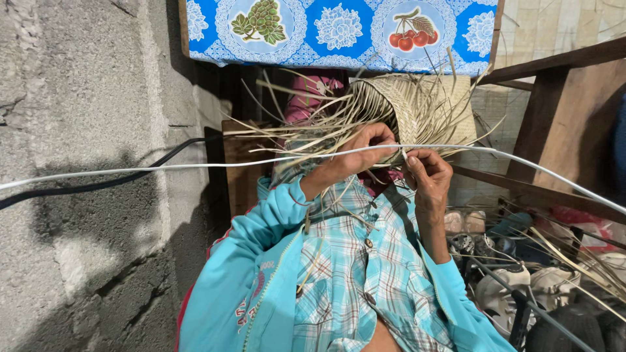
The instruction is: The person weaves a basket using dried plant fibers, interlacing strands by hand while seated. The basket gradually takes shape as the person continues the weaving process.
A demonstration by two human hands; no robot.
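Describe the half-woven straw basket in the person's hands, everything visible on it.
The pale tan woven straw basket looks made of flat dried leaf strips. Its finished part is a tight plaited wall, tilted on its side below the blue flowered cloth. Many loose unwoven strips fan out leftward and upward from its edge. The left hand and right hand pinch strips at its lower edge.

A taut white cord [195, 165] crosses the whole view just in front of both hands, barring any straight reach forward. Loose straw strands [287, 130] fan left from the half-woven basket [424, 107], crowding that side. The concrete wall [78, 163] closes the left; wooden beams [554, 111] and piled shoes [508, 280] hem the right. Open room remains, apparently, only over the lap.
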